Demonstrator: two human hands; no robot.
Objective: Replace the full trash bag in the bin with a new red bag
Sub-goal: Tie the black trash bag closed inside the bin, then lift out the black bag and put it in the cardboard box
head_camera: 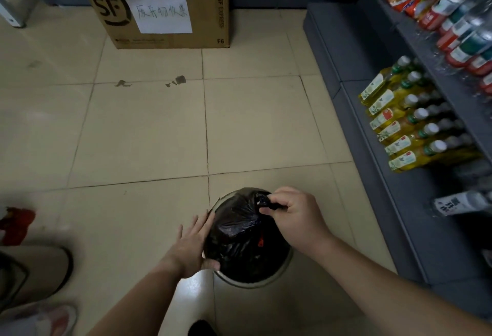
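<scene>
A round bin [269,281] stands on the tiled floor near the bottom middle, with a full black trash bag [237,232] bulging out of it. My right hand [295,216] is shut on the gathered neck of the bag at its top right. Flat against the bag's left side and the bin's rim lies my left hand [193,245], fingers spread, holding nothing. A red bag [16,222] lies crumpled on the floor at the far left edge.
A large cardboard box [165,8] with a handwritten paper label stands at the back. Grey shelving [386,128] along the right holds several bottles and snack packs. A person's shoe and trouser leg [34,277] are at the lower left.
</scene>
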